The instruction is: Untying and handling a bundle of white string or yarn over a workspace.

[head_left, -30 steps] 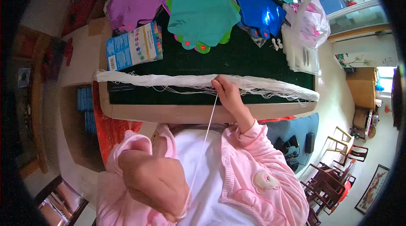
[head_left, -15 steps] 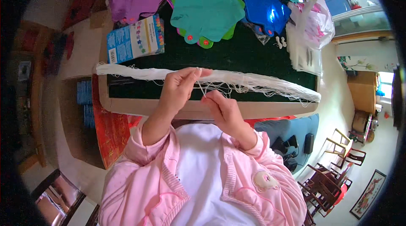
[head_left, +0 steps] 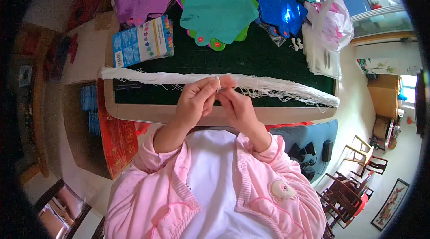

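A long skein of white string (head_left: 277, 89) stretches across the near part of the dark green tabletop, with loose loops along its lower side. Just in front of its middle, my left hand (head_left: 197, 100) is closed, thumb and index finger pinching a short piece of white string (head_left: 218, 82). My right hand (head_left: 236, 107) is closed too, its fingertips meeting the left ones at the same piece. How the string passes between the fingers is partly hidden. The right index finger is blurred.
Teal, green, purple and blue foil-like sheets (head_left: 219, 10) lie in stacks farther back. A blue-and-white printed pack (head_left: 141, 42) sits at the left. On the right are a white plastic bag (head_left: 336, 24), clear sleeves (head_left: 321, 57) and two small white thread bundles (head_left: 296, 44).
My hands have come together, the left moving slightly down and right, the right slightly up. The string stretched between them before is now mostly covered by fingers.
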